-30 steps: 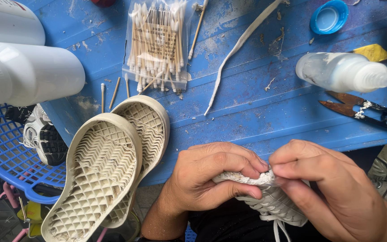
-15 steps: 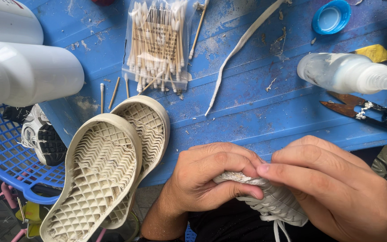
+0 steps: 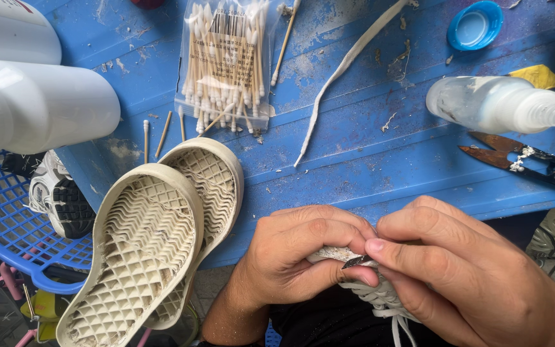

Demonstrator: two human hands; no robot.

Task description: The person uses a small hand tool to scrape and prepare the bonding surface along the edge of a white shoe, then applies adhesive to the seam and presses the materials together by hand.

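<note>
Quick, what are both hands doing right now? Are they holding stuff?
Left hand: closed around a white shoe.
Right hand: closed, pinching a small dark tool against the shoe.

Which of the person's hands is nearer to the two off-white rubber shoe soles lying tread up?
Left. The left hand sits just right of the off-white rubber shoe soles, apart from them. The right hand lies farther right, beyond the left hand.

Just one clear flat plastic packet of wooden cotton swabs (image 3: 226,64) with a white barcode label (image 3: 230,24), lying top-centre on the blue table (image 3: 367,160).
</note>
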